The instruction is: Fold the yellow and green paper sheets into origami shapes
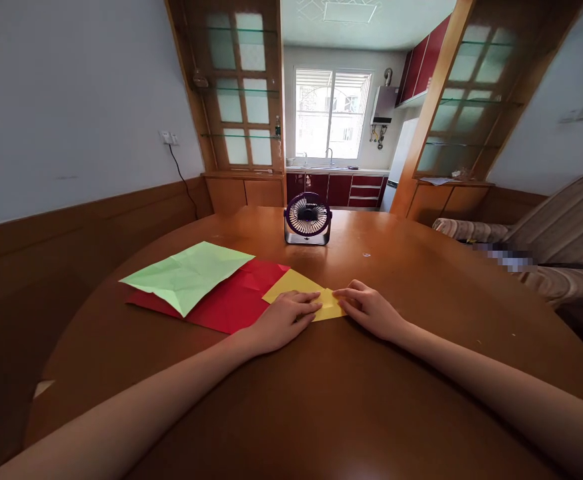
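A folded yellow paper (pixel 296 285) lies on the round wooden table (pixel 321 400) in front of me. My left hand (pixel 284 320) rests flat on its near left part, fingers pressing down. My right hand (pixel 369 308) presses its right end with the fingertips, which meet the left hand's fingers over the paper. To the left, a creased red sheet (pixel 234 300) lies flat, partly under the yellow paper, and a creased light green sheet (pixel 189 273) lies on top of the red one.
A small dark desk fan (pixel 307 219) stands at the far middle of the table. A striped sofa (pixel 546 240) sits to the right. Wood-panelled wall runs along the left. A kitchen with a window shows beyond the table.
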The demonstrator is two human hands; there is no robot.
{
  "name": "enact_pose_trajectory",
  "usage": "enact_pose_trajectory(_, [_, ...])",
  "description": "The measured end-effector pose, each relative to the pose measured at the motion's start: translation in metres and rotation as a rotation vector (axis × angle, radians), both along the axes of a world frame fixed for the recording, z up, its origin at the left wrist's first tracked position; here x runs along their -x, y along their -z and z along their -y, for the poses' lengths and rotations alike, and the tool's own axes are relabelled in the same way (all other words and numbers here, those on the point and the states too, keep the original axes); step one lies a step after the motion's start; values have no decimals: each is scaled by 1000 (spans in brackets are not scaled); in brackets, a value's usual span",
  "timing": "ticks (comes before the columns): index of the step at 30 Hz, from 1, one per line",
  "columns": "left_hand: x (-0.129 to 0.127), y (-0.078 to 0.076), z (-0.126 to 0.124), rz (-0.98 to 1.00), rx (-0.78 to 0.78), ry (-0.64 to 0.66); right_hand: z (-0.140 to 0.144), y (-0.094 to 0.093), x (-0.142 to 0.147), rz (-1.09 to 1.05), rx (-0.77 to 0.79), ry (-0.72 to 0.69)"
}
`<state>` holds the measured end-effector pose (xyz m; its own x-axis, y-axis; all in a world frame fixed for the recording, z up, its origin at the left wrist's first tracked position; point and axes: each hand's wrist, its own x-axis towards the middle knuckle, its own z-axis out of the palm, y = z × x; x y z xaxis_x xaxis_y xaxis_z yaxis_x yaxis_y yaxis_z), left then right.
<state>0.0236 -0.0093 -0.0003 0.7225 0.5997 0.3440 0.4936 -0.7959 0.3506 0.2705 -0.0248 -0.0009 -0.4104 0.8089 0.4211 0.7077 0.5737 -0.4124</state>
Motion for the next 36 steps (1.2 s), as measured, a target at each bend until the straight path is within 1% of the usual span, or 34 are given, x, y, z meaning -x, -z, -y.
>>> enact_pose_trajectory(6, [-1,-1,-1,-22,-1,8,-1,0,0,21,12,-5])
enact_pose_trajectory(13, [-2,-1,1,-21,-37,3,-1,-2,2,71,29,3])
enact_pose_trajectory(27, [-7,-13,7,-101,-97,-11,-3,0,2,123,-13,-10])
enact_pose_trajectory(31, [-13,-13,4,-118,-141,-10,-4,1,2,143,-32,-8])
enact_pose_trajectory(36, [-17,-13,3,-145,-176,-50,-6,3,1,165,-59,-10])
